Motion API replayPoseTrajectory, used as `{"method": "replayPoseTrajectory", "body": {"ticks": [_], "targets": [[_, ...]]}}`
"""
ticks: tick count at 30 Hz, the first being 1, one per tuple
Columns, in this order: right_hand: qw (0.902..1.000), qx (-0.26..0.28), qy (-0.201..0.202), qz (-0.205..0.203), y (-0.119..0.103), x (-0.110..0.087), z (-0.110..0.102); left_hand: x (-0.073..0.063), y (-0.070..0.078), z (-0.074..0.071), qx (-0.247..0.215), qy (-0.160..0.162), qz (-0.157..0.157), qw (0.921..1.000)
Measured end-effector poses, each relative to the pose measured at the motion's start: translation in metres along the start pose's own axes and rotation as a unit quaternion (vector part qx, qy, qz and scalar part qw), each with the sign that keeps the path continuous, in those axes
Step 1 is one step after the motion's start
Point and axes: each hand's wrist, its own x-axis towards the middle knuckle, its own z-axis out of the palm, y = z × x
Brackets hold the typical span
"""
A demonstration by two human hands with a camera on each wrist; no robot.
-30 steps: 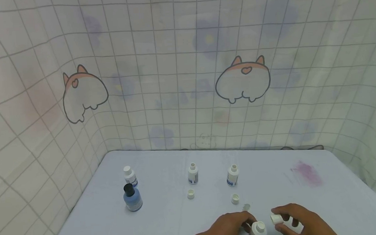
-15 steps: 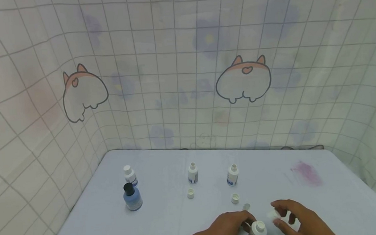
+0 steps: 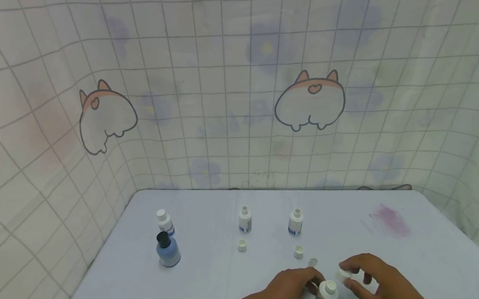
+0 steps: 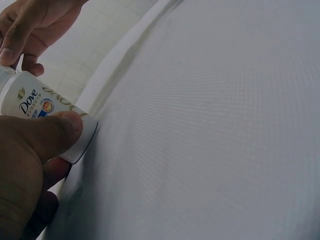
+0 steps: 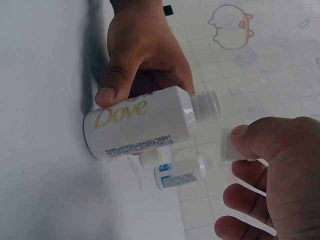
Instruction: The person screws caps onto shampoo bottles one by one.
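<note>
My left hand [image 3: 289,290] grips a small white Dove bottle [image 3: 328,294] around its body, near the front of the table. The bottle stands upright with its threaded neck bare, as the right wrist view shows. To its right, my right hand [image 3: 379,278] pinches a white screw cap [image 5: 229,147] between thumb and fingers, a short gap from the neck. In the left wrist view my left thumb lies across the printed label of the bottle [image 4: 55,105].
Two uncapped white bottles [image 3: 245,219] [image 3: 295,222] stand farther back, each with a loose cap [image 3: 242,245] [image 3: 298,252] in front. At left are a capped white bottle [image 3: 165,222] and a blue bottle [image 3: 169,253] with a black cap. A patterned curtain [image 3: 236,99] rises behind the table.
My right hand has shifted slightly left with the cap, bringing it nearer the bottle, and the cap has turned in the fingers. My left hand and its bottle have stayed put.
</note>
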Motion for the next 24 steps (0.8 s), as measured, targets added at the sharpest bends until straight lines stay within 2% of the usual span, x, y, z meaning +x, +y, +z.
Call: {"method": "replayPoseTrajectory", "body": {"ticks": [7, 13, 24], "targets": [[0.9996, 0.006, 0.0, -0.026, -0.0046, 0.0032, 0.0005, 0.0005, 0.0002, 0.0002, 0.001, -0.002, -0.005, 1.0], [0.9977, 0.016, 0.014, -0.064, -0.0064, 0.0044, 0.0037, 0.0011, 0.0004, 0.0002, -0.002, -0.006, -0.01, 0.9999], [0.9955, 0.027, 0.015, -0.09, -0.0064, 0.0028, 0.0082, 0.0016, 0.001, 0.0009, 0.005, -0.005, -0.008, 0.9999]]}}
